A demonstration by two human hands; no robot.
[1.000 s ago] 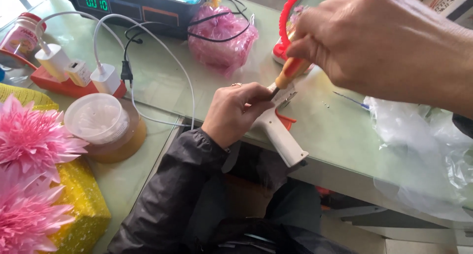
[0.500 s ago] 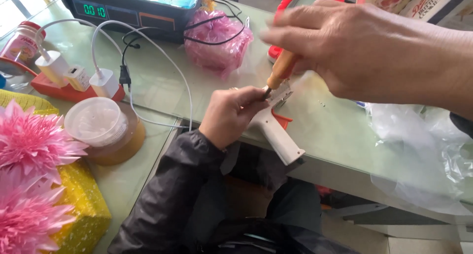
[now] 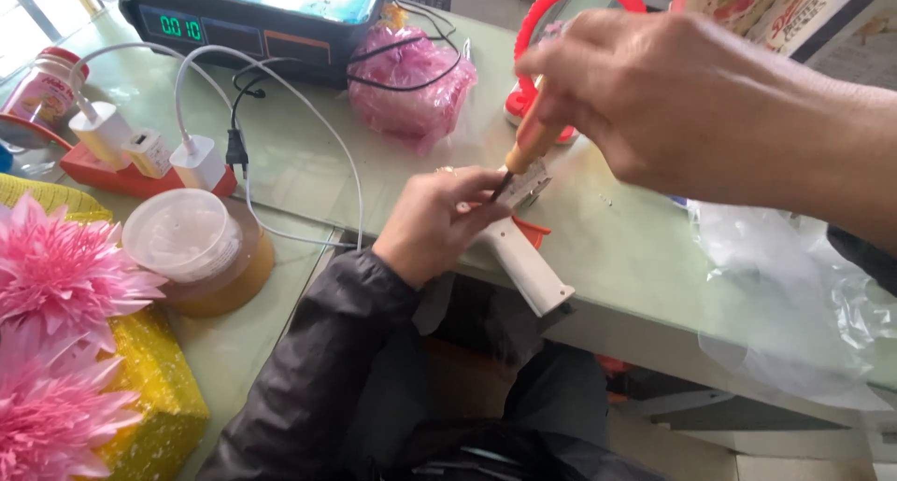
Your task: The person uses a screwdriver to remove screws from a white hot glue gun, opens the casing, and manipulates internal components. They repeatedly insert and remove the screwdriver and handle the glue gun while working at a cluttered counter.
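My left hand (image 3: 439, 221), in a dark sleeve, grips a white handle-shaped tool (image 3: 519, 261) at the table's front edge; the tool's lower end hangs past the edge. My right hand (image 3: 654, 98) holds a screwdriver with an orange wooden handle (image 3: 529, 145) above it. The screwdriver's dark tip points down at the metal part at the top of the white tool (image 3: 525, 187), right beside my left fingers.
A green table (image 3: 617, 247) carries a weighing scale (image 3: 252, 19), a pink bag (image 3: 411, 84), a red-framed mirror (image 3: 561, 14), chargers on a red power strip (image 3: 140, 163), a lidded jar (image 3: 192, 252), clear plastic bags (image 3: 794, 294). Pink flowers on a yellow box (image 3: 56, 322) stand at left.
My right hand with the screwdriver has shifted left and down a little, bringing the tip onto the top of the white tool. My left hand has stayed on the tool.
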